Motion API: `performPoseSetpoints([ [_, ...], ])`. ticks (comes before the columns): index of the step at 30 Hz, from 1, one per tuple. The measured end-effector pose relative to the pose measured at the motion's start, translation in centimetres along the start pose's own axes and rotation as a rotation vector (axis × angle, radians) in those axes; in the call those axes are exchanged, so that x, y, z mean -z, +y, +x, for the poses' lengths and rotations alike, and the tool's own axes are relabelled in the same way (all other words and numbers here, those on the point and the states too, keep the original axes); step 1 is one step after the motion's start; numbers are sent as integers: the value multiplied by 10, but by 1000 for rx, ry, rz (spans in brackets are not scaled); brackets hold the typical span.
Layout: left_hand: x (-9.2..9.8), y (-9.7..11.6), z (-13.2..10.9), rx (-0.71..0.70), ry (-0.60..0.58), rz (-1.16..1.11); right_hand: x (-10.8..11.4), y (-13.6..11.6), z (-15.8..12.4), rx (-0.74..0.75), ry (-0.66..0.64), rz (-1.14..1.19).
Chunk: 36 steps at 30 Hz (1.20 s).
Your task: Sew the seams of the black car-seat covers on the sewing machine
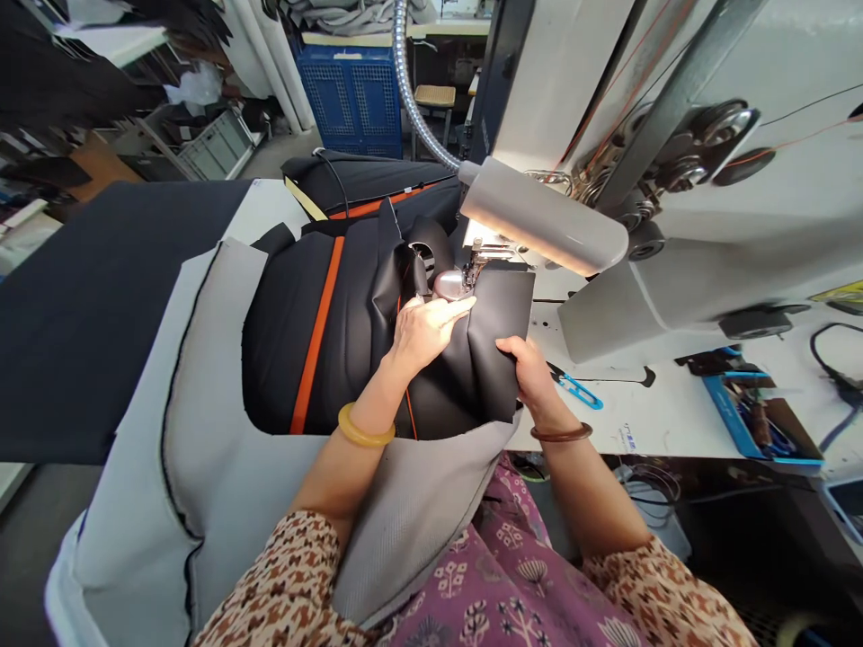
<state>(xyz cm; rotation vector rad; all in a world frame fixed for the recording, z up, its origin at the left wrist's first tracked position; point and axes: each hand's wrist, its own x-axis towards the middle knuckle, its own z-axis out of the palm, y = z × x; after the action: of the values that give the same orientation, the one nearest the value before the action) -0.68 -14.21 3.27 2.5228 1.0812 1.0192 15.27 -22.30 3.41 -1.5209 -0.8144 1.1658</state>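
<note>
**Black leatherette cover panel with an orange stripe [351, 314]: position at the needle**

The panel lies on the white work table [674, 422], bunched in folds. Its front flap runs under the metal presser foot [475, 265] of the off-white industrial sewing machine [707, 234].

**Left hand [424, 331].** The hand lies flat on the panel with the fingers straight and close together. The fingertips press the fold down just short of the presser foot. A yellow bangle [364, 433] sits on the wrist.

**Right hand [529, 370].** The hand pinches the right-hand edge of the flap, thumb on top and fingers curled beneath. A thin brown bangle [561, 435] sits on the wrist.

**Edges.**
- The flap's cut edge runs straight from the right-hand grip up to the presser foot.
- The flap's lower corner hangs below the same grip, over the table edge.
- The orange stripe [316, 332] runs lengthwise, well to the outside of the left hand.
- A grey foam-backed fabric layer [222, 485] with black-stitched edges borders the panel below and outside both hands and drapes over the lap.

**Open room.**
- Bare table lies outside the right hand. Blue thread snips [580, 393] rest just beside that hand, and a blue tray [725, 409] sits farther out.
- The grey cylindrical lamp head [539, 216] hangs over the needle area, above and beyond both hands.
- A dark flat sheet [87, 314] covers the surface far outside the left hand.
</note>
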Motion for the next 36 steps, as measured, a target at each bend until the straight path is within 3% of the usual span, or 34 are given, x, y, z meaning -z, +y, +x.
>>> performPoseSetpoints([
  [3,8,1,2,-14,-52,-13,5,-29,17,155,25,-98],
  [5,13,1,5,-4,-92,-40,9,-49,31,269,55,-283],
  [8,16,2,9,21,-117,-71,14,-63,46,288,69,-552],
  [14,15,8,12,34,-142,-104,19,-52,57,353,145,-620],
  [21,14,8,11,72,-117,-112,15,-54,68,412,147,-684],
  [31,15,6,10,49,-95,-48,12,-53,70,440,153,-724],
  [36,14,4,9,40,-97,-2,9,-57,68,380,145,-756],
])
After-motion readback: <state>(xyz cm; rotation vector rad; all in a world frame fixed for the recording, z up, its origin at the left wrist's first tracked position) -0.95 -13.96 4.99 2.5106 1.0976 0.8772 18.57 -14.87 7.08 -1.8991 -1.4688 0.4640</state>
